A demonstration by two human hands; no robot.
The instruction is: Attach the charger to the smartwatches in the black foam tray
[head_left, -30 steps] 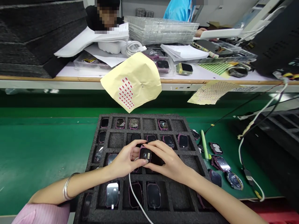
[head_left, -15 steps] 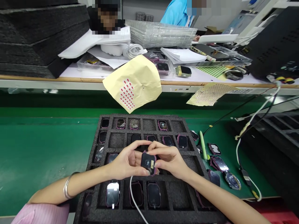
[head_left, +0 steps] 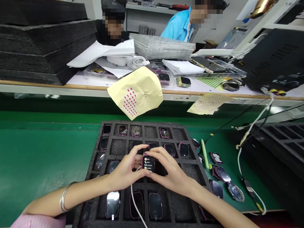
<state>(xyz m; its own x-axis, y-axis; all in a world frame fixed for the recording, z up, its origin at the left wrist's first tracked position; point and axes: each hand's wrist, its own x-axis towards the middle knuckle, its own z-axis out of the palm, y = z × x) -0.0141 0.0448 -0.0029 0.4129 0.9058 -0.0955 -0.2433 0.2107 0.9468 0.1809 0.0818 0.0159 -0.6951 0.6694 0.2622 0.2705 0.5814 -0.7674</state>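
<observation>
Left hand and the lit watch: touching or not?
Touching. The head view shows the left hand around the side of the lit watch, its thumb pressed against the lower edge with no gap visible.

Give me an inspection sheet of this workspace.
Surface: green bench top, black foam tray on it.
Job's things: lit watch, menu showing; other watches in tray compartments.
Clutter: green pen-like item and loose watches right of tray.
Hands: left hand and right hand hold the lit watch.
Cables: white cable crosses tray to left hand; second white cable at right.
Surroundings: person in blue and person in dark clothing beyond the shelf.
</observation>
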